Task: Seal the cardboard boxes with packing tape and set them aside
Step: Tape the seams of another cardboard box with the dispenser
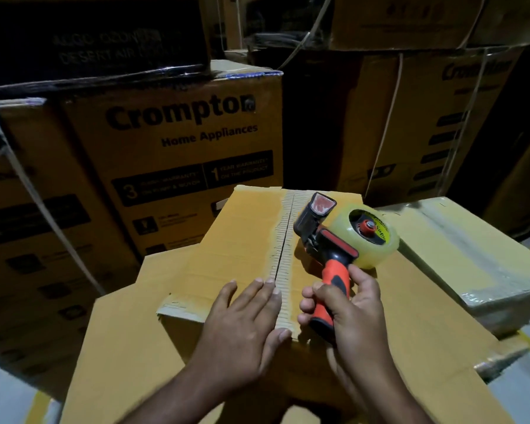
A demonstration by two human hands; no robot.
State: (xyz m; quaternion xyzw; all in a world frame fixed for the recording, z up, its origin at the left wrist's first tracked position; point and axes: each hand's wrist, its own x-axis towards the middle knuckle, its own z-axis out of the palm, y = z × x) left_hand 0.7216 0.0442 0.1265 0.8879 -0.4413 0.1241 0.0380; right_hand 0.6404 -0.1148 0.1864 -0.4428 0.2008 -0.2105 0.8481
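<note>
Curled round the orange handle of the dispenser [328,237], the right hand [349,307] has it firmly held, just right of the seam [283,255], with the head pointed far and the roll [377,237] out to the right; whether the head is touching the cardboard cannot be told. Nothing is held by the left hand [245,322], which is laid flat with straight fingers on the left flap [227,264], its fingertips [270,283] at the seam's near end. The box [251,215] is set on a larger carton [120,347] in the middle of the scene, with a taped box [471,255] to its right. No tape is seen along the seam, so sealing is judged not yet begun. Several faults could arise from here. One flap may be missed if the dispenser is drawn along its present line beside the seam rather than over it. Poor adhesion may be caused by the torn, fuzzy paper edging the seam. A gap may be taped over if pressure on the flap is released. The tape's end may be lifted if it is started on top rather than down the near wall.
</note>
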